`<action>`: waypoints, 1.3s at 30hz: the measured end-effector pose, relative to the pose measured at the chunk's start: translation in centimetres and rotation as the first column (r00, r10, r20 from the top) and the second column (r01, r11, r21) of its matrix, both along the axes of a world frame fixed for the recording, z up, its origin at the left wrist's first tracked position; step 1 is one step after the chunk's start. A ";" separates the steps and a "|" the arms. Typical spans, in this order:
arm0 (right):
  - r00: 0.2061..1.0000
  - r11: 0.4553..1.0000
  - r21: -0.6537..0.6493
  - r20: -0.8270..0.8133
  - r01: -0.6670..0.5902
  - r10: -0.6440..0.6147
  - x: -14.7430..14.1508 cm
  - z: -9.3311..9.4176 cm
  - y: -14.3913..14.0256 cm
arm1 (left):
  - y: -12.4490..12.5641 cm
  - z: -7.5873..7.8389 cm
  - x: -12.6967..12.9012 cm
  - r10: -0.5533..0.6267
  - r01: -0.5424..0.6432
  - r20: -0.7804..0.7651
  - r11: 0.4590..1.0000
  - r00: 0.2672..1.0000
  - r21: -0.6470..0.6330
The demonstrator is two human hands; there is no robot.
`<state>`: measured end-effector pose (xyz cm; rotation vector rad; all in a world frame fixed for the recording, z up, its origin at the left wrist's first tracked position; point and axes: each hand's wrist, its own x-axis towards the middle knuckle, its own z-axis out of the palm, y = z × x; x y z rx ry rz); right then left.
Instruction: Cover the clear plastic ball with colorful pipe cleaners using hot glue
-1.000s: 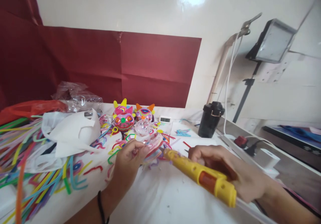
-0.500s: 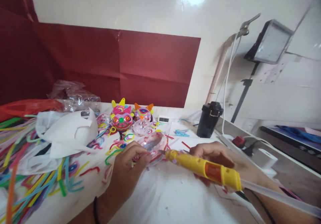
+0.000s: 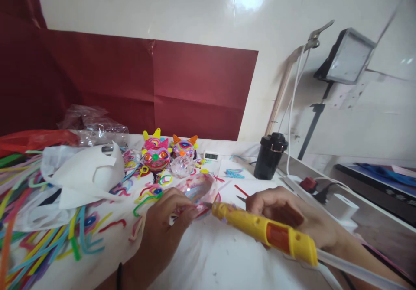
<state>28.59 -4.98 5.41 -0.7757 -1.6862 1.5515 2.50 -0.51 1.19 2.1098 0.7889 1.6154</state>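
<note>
My left hand (image 3: pixel 172 220) is closed, with thumb and fingers pinched at the near rim of a clear rounded plastic shell (image 3: pixel 208 186) marked in pink and red. A bit of red strip lies along that rim by the fingertips. My right hand (image 3: pixel 282 212) is wrapped round a yellow glue gun (image 3: pixel 253 227) with a glue stick (image 3: pixel 351 262) out of its back end. Its metal nozzle points left, close to the shell's rim; whether the two touch I cannot tell. A dark pointed tip (image 3: pixel 241 198) shows beside my right fingers, its other end hidden.
Behind the shell stand decorated cat-faced balls (image 3: pixel 156 156), a clear faceted plastic piece (image 3: pixel 182 166) and a small digital timer (image 3: pixel 211 156). Colourful pipe cleaners (image 3: pixel 48 242) and a white mask-like form (image 3: pixel 91 173) crowd the left. A black bottle (image 3: pixel 271 155) stands back right, near a power strip (image 3: pixel 297 184).
The glue gun's nozzle has shifted slightly down, its back end lower too. My left hand keeps its pinch on the shell's rim. The whole view has shifted slightly.
</note>
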 end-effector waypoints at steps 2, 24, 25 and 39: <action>0.999 1.000 0.003 0.019 0.025 -0.025 0.0 0.2 -0.1 | -0.1 0.0 0.0 0.002 -0.002 0.009 1.000 1.000 0.013; 0.993 0.995 -0.094 -0.112 0.022 -0.033 0.7 -0.4 0.0 | -0.4 -0.2 -0.1 -0.114 0.114 0.016 0.993 0.993 0.016; 0.994 0.995 -0.094 -0.099 0.026 -0.035 0.7 -0.3 -0.1 | -0.4 -0.2 -0.1 -0.120 0.120 0.017 0.993 0.993 0.013; 0.976 0.992 -0.093 -0.207 -0.084 0.063 0.8 -0.9 0.1 | -0.7 0.3 0.1 -0.137 0.132 0.054 0.988 0.989 0.079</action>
